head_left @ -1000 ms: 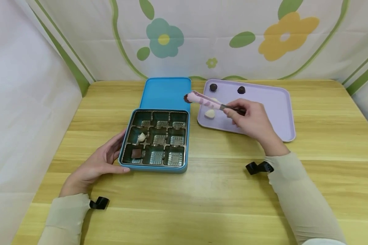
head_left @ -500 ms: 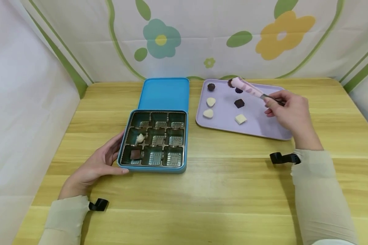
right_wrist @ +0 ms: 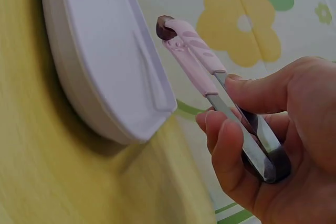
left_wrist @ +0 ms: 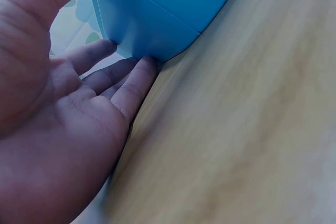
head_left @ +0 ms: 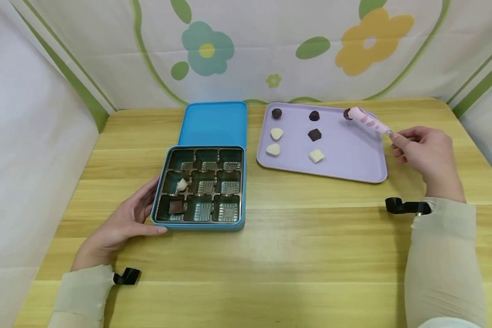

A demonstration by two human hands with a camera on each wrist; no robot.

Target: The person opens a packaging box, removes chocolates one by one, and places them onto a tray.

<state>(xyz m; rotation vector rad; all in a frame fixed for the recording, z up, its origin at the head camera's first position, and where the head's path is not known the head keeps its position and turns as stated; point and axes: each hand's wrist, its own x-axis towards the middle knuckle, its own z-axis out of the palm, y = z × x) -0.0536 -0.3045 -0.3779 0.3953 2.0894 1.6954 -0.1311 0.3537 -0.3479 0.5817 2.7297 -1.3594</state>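
My right hand (head_left: 428, 155) grips small metal tongs (right_wrist: 252, 129) with pink paw-shaped tips (head_left: 365, 119). The tips pinch a dark brown chocolate (right_wrist: 165, 28) above the back right part of the lilac tray (head_left: 352, 164). My left hand (head_left: 120, 228) rests against the front left corner of a blue tin (head_left: 243, 218), fingers at its left side and thumb along the front. Inside the tin, a brown insert has several compartments. A white chocolate (head_left: 182, 185) sits in the middle-left one and a square brown chocolate (head_left: 176, 207) in the front-left one.
On the tray lie dark chocolates (head_left: 315, 135) and white chocolates (head_left: 273, 149), in two columns. The blue lid (head_left: 213, 123) lies open behind the tin. A flowered cloth (head_left: 270, 45) hangs at the back edge of the wooden table (head_left: 295, 255).
My right hand has carried the tongs and the dark chocolate rightward, from beside the lid across the tray to its back right. My left hand stays at the tin.
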